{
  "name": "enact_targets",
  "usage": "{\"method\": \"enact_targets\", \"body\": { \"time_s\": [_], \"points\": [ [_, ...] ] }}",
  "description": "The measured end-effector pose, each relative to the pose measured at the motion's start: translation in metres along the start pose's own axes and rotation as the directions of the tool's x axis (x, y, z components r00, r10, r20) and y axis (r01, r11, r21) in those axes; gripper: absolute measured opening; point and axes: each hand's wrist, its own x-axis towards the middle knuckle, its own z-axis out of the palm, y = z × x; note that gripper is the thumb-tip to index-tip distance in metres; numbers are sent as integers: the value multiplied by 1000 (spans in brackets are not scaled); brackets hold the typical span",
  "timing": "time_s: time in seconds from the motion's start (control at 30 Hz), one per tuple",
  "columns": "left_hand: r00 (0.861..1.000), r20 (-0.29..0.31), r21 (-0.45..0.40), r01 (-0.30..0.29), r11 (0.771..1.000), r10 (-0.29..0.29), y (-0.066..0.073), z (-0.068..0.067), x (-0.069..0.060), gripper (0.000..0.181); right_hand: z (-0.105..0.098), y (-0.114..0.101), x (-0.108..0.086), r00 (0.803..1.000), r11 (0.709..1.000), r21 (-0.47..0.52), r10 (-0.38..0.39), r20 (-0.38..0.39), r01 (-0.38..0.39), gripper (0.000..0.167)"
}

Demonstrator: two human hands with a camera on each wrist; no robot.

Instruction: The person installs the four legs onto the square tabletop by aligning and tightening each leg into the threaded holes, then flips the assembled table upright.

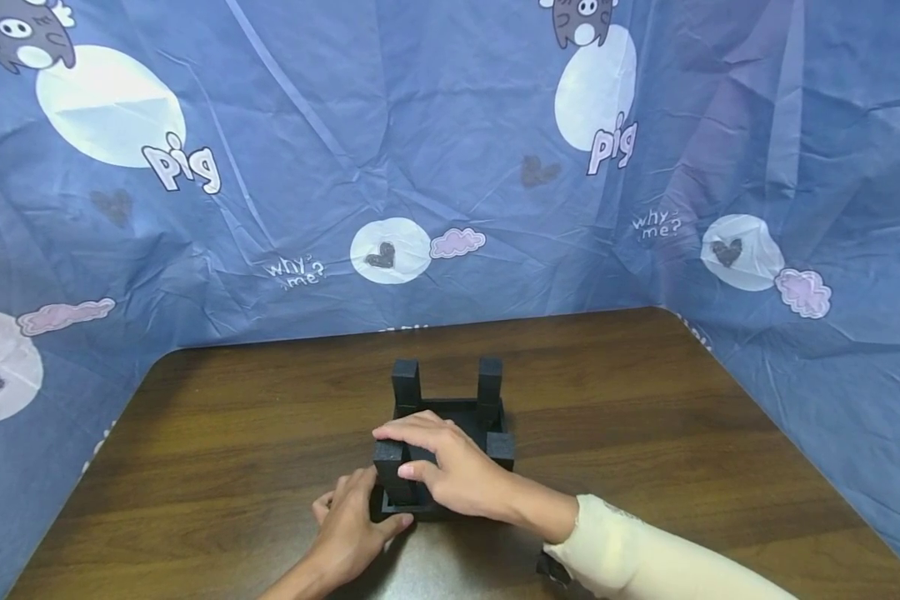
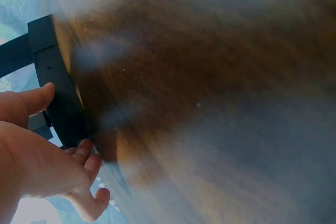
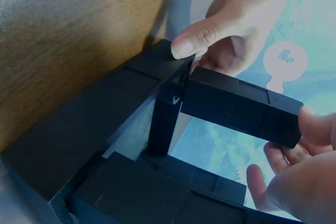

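A small black table-like piece stands upside down on the table in the head view, its shallow rimmed base point(image 1: 461, 412) below and several square legs pointing up. My left hand point(image 1: 348, 529) grips the base's near left corner, thumb on the front side; the left wrist view shows the thumb on the black edge point(image 2: 63, 95) and fingertips at its end. With its thumb and fingers, my right hand point(image 1: 457, 475) holds the top of the near left leg point(image 1: 388, 458). In the right wrist view this leg point(image 3: 241, 106) is pinched at its free end, while the other end meets the base corner.
The brown wooden table point(image 1: 270, 400) carries the piece near its front middle. A small dark object point(image 1: 552, 569) lies partly hidden beside the right sleeve point(image 1: 645, 550). A wrinkled blue cloth point(image 1: 307, 167) with pig prints hangs behind and around the table.
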Motion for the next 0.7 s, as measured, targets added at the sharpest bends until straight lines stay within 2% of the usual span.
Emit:
{"method": "enact_targets", "body": {
  "time_s": [0.13, 0.33, 0.4, 0.53, 0.63, 0.7],
  "points": [
    [1000, 0, -5, 0, 1000, 0, 0, 0, 0, 57, 0, -1, 3, 1000, 1000, 19, 11, -23, -10, 41],
    [1000, -9, -1, -1, 1000, 1, 0, 0, -1, 55, 1, 0, 5, 997, 995, -91, 34, 65, -28, 46],
    [1000, -15, 5, -1, 1000, 1, -1, 0, -1, 55, 2, 0, 5, 996, 993, -111, 49, 69, -41, 43],
    [1000, -13, 15, 6, 1000, -6, -1, 0, 0, 62, 7, 0, 6, 994, 988, -104, 110, -3, -110, 32],
    [1000, -10, 14, 4, 1000, -4, -1, 0, 0, 64, 12, 1, 5, 985, 982, -85, 164, -57, -169, 37],
    [1000, -12, 15, -3, 1000, 3, -1, 1, -1, 63, 14, 0, 5, 982, 980, -81, 175, -71, -181, 40]
  ]
}}
